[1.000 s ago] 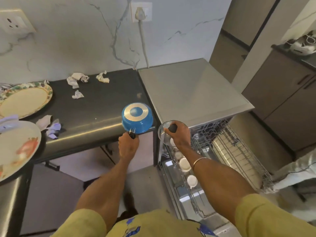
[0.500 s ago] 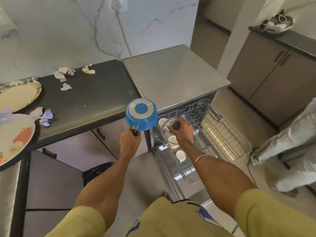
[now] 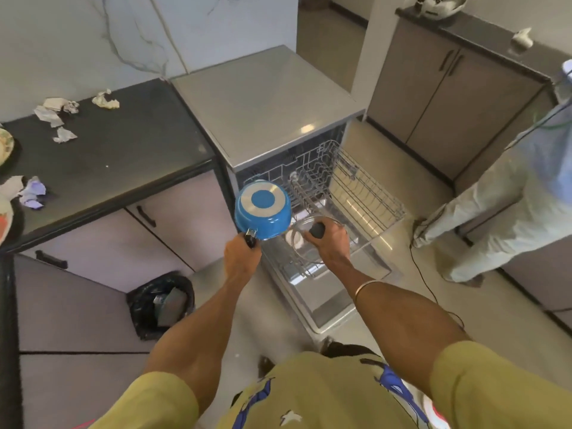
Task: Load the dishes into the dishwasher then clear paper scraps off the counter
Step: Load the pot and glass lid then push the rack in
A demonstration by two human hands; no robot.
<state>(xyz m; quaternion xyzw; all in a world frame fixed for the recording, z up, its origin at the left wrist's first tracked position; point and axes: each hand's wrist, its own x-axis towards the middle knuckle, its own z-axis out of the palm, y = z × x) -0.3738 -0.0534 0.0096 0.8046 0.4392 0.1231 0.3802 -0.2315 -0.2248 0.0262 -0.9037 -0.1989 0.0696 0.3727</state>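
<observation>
My left hand (image 3: pixel 240 258) grips the black handle of a blue saucepan (image 3: pixel 262 209), held upside down over the left side of the pulled-out dishwasher rack (image 3: pixel 368 193). My right hand (image 3: pixel 328 239) holds a glass lid (image 3: pixel 305 243) by its black knob, low over the front of the rack. The dishwasher (image 3: pixel 266 103) stands open beside the dark counter (image 3: pixel 123 156). Crumpled paper scraps (image 3: pixel 58 114) lie at the counter's back left, and more paper scraps (image 3: pixel 29 193) near its front edge.
Plate edges (image 3: pixel 4 147) show at the far left of the counter. A black-lined bin (image 3: pixel 162 305) sits on the floor under the counter. Another person's legs (image 3: pixel 483 212) stand right of the rack, with a cable on the floor. Grey cabinets (image 3: pixel 448 97) line the right wall.
Both hands have carried the saucepan and the glass lid rightward, away from the counter edge and over the dishwasher rack. The view has swung right and down.
</observation>
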